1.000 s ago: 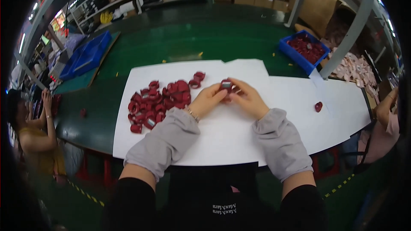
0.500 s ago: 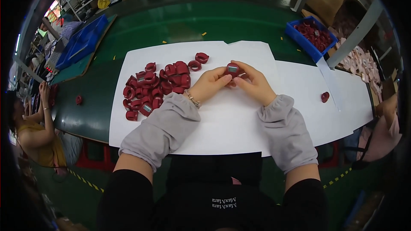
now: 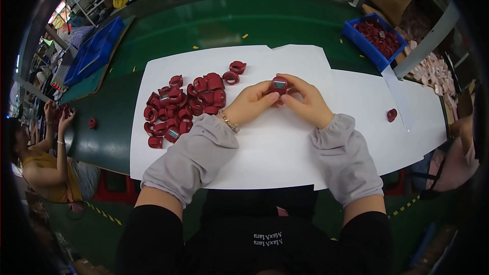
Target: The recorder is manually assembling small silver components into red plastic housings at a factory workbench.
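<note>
Between both hands, over the white paper (image 3: 275, 153), I hold a dark red ring-shaped finger counter (image 3: 279, 84) with its small grey display facing up. My left hand (image 3: 253, 103) pinches it from the left, thumb and fingers closed at its side. From the right, my right hand (image 3: 308, 103) grips the same counter with thumb and index finger. Left of my left hand lies a loose pile of similar red counters (image 3: 175, 97); a few show grey displays. Two single ones, a counter (image 3: 237, 67) and another ring (image 3: 231, 78), lie at the pile's upper right.
A lone red counter (image 3: 391, 115) lies on the paper at the right. Behind it stands a blue bin (image 3: 374, 61) full of red pieces, near many pale pink pieces (image 3: 433, 74). Blue trays (image 3: 97, 51) sit at far left. One co-worker (image 3: 48, 163) sits left, another (image 3: 458, 163) right.
The held counter has tilted in my fingers, so its display is now turned more fully up. At left, the co-worker's hands have moved apart.
</note>
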Motion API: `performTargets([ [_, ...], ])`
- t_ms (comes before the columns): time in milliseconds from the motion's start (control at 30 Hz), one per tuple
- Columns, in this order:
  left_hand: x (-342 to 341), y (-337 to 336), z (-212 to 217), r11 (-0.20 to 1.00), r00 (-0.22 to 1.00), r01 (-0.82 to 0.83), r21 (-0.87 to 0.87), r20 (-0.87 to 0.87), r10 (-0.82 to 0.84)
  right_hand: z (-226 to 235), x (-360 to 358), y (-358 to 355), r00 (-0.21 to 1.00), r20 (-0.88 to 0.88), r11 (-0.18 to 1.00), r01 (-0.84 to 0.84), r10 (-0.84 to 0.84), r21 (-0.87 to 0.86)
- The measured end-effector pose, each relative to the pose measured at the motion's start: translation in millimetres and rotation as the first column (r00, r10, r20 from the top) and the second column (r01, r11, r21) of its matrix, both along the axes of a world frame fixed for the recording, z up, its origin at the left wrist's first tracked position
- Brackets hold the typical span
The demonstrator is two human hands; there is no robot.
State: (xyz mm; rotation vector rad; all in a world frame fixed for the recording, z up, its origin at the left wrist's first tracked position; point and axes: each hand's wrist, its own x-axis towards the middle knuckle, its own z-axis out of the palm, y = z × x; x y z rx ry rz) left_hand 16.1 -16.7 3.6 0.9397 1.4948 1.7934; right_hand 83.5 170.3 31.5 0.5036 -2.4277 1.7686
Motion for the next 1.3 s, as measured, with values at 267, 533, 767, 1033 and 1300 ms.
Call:
performTargets([
  [267,2.2,0.1,4.0,0.999,1.0,-0.023,-0.042,0.018,0.024,-1.7,0.5,0.9,0.999,-0.028,0.999,0.018,-0.016,0.048],
  [533,2.8,-1.9,5.0,0.999,1.0,-0.013,-0.036,0.011,0.013,0.2,2.2,-1.2,0.999,-0.05,0.999,0.02,-0.017,0.048],
  [767,1.0,-1.8,4.1,1.0,1.0,-0.012,-0.007,-0.002,0.012,0.5,2.7,-2.7,0.997,-0.063,0.998,0.056,-0.053,0.043],
  [1033,1.9,-0.9,0.7,1.0,1.0,0.001,-0.031,-0.029,-0.002,-1.5,2.3,-2.6,0.998,0.046,0.998,0.054,-0.052,-0.03],
  [1300,1.9,-1.9,-0.9,1.0,0.999,0.002,-0.017,-0.041,-0.003,-0.6,3.1,-2.9,0.998,0.064,0.999,0.03,-0.028,-0.04],
])
